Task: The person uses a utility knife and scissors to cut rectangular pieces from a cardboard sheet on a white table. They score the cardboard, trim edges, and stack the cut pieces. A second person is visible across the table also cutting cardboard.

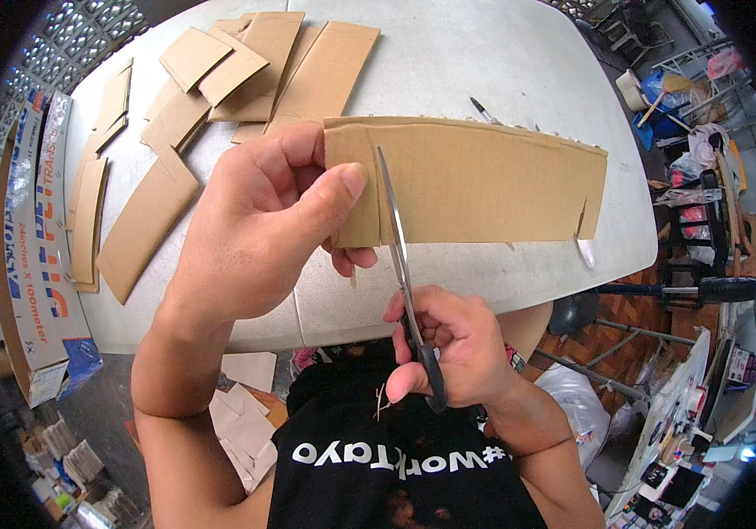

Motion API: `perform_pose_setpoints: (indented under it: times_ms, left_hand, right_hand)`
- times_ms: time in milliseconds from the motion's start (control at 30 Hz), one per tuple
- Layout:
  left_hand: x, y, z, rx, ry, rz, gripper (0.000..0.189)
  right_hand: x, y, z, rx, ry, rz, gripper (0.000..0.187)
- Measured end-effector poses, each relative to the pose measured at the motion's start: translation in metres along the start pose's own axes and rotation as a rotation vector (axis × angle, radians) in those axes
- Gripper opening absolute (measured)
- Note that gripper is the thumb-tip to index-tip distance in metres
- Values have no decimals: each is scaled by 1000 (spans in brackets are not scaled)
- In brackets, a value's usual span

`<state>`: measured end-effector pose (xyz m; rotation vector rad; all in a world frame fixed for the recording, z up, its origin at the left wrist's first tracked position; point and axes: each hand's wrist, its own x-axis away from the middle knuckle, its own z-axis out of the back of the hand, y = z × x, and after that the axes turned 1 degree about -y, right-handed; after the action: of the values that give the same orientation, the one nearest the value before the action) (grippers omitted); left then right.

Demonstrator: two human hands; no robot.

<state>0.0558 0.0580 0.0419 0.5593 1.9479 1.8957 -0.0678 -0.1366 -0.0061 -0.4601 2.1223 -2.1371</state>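
A rectangular piece of corrugated cardboard point(477, 182) is raised above the table, pinched at its left end by my left hand point(259, 218). Its upper edge is ragged, and a narrow slit runs in from the lower edge near the right end. Black-handled scissors point(399, 238) are in my right hand point(451, 344), with fingers through the handles. Their blades point up across the cardboard, just right of my left thumb, beside a cut or crease line that rises from the lower edge. How far the blades are parted is hard to tell.
Several cut cardboard pieces point(219, 73) lie stacked and scattered on the white table point(484, 53). Behind the held piece lie a pen point(482, 109) and a whitish pointed object point(585, 252). Long printed boxes point(34, 264) stand at the left edge. Brown pieces point(242, 423) sit below the table.
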Motion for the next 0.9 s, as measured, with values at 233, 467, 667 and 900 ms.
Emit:
perform_pose_setpoints:
  times_ms: [233,467,667,900]
  left_hand:
    - [2,4,1,36,-8,34,32]
    - [4,16,-4,100,-62,145,19]
    - [5,13,-2,107,-84,133,19]
    - [-1,6,-8,156,-80,74,25]
  right_hand:
    - [0,-4,0,58,39,-16,61]
    - [-2,-3,-1,-112,9,19,68]
    - [-2,-5,3,-121,-16,-21,66]
    - [-5,4,7,-106,32,-14,61]
